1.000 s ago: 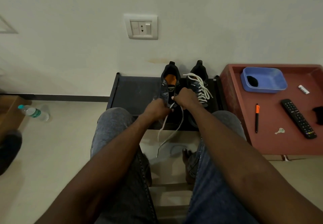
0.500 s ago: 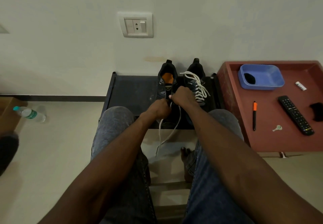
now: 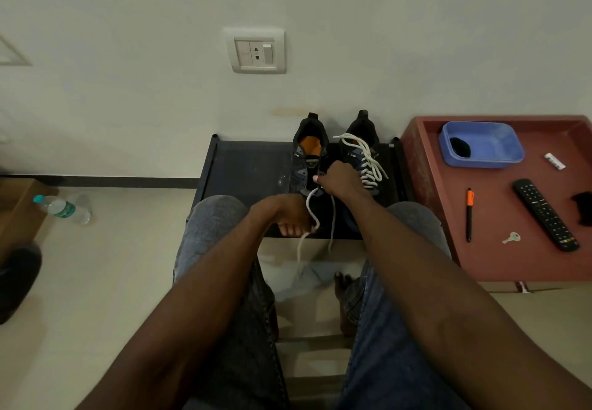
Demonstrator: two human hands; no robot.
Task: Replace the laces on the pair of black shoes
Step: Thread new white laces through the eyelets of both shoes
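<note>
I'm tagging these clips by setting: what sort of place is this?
Probably a room in a home, perhaps by an entryway. A low black shoe rack stands against a plain wall with a switch-and-socket plate, and a red side table holds a TV remote and a key.

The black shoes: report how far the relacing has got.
Done: the right shoe already carries a white lace crisscrossed up its front. In hand: the left shoe has a white lace threaded only near the toe; the left hand pulls one end down while the right hand steadies the shoe. Left: the upper eyelets, where the orange insole shows, then tying.
</note>
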